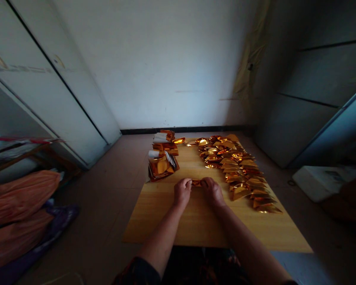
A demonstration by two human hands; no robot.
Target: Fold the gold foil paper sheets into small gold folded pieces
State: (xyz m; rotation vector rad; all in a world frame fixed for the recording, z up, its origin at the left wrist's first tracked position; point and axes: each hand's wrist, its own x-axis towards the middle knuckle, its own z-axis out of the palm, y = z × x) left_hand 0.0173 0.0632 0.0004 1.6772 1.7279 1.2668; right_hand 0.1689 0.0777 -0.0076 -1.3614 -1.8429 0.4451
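Between my two hands, low over the middle of the wooden board (pixel 178 221), is a narrow folded piece of gold foil paper (pixel 196 183). My left hand (pixel 182 192) is closed on its left end, thumb and fingers pinched together. Its right end is gripped the same way by my right hand (pixel 213 192). To the left lie stacks of flat gold foil sheets (pixel 163 166), some showing white backs. On the right, rows of folded gold foil pieces (pixel 240 170), pointed in shape, overlap one another. The fingertips partly cover the ends of the held piece.
A pale wall (pixel 166 71) stands behind the board. Grey cabinets (pixel 56 91) rise at the left, with orange cloth (pixel 20 194) heaped below. A white box (pixel 316 182) sits on the floor at the right, near a dark cabinet (pixel 311 99).
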